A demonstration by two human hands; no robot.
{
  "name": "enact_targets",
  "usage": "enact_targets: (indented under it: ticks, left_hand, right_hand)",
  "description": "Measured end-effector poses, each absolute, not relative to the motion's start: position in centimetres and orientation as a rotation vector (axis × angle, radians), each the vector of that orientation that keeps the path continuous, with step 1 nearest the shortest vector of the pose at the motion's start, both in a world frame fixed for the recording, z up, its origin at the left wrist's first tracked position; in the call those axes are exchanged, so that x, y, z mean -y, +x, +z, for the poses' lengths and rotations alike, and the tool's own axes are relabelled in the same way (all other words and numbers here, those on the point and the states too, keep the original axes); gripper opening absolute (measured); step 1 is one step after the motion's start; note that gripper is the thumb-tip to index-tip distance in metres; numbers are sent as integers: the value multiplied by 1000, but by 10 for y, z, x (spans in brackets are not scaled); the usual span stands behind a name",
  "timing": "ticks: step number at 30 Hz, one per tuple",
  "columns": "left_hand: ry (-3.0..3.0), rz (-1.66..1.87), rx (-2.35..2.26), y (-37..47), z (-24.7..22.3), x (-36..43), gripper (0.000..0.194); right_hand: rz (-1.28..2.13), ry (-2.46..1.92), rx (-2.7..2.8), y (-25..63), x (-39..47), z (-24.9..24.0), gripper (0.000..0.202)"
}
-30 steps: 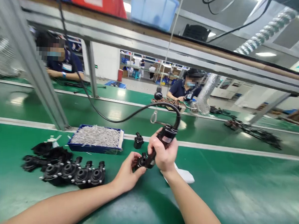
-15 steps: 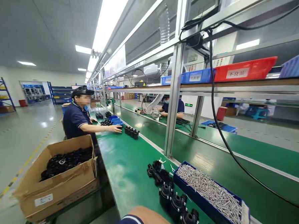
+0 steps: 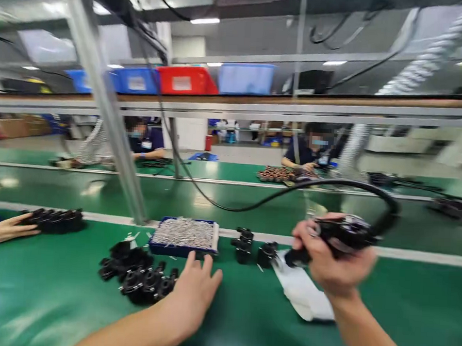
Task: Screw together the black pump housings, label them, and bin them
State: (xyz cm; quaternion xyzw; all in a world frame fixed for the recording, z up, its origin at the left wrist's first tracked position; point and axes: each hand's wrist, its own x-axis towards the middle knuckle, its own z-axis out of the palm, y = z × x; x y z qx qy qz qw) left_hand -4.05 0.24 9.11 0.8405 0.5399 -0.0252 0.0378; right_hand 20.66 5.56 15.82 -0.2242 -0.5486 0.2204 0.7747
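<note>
My right hand (image 3: 338, 261) is wrapped round a black corded tool (image 3: 346, 233), its tip pointing left above a white cloth or bag (image 3: 302, 293). Fingers apart, my left hand (image 3: 196, 290) is at the front edge of a blue tray of metal screws (image 3: 185, 233); nothing shows in its grasp. A cluster of black parts (image 3: 144, 279) lies just left of that hand. Between my hands, two more black parts stand on the green table, one upright (image 3: 243, 245) and one (image 3: 267, 254) beside the cloth.
At the far left, another person's hand (image 3: 13, 230) touches a row of black parts (image 3: 58, 221). A metal post (image 3: 110, 120) rises behind the tray. Red (image 3: 187, 80) and blue bins stand on the shelf above. Two people sit across, and the tool's cable (image 3: 252, 205) loops over the table.
The view has swung right. Both my hands and the held tool are now in sight; before, only part of one arm showed at the bottom edge.
</note>
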Motion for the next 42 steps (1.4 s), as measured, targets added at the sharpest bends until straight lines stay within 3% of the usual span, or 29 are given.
enact_targets:
  ticks: [3, 5, 10, 13, 18, 21, 42]
  left_hand:
    - [2531, -149, -1627, -25, 81, -5, 102]
    - [2483, 84, -1481, -13, 69, -6, 109]
    - [2139, 884, -1128, 17, 18, -18, 86]
    - [1886, 1136, -1125, 24, -4, -18, 82]
    - [1624, 1071, -1158, 19, -3, -9, 45]
    - [1607, 1037, -1056, 20, 5, -13, 33]
    - [1502, 1022, -957, 23, 11, -20, 34]
  right_hand:
    - [428, -474, 1215, 202, -55, 165, 30]
    - [429, -455, 1237, 196, -53, 167, 25]
    - [533, -505, 1292, 190, -52, 162, 19]
    - [620, -506, 1296, 189, -55, 157, 20]
    - [736, -500, 1272, 184, -60, 154, 21]
    - [798, -532, 1265, 181, -63, 150, 23]
    - [889, -565, 1286, 179, -66, 144, 27]
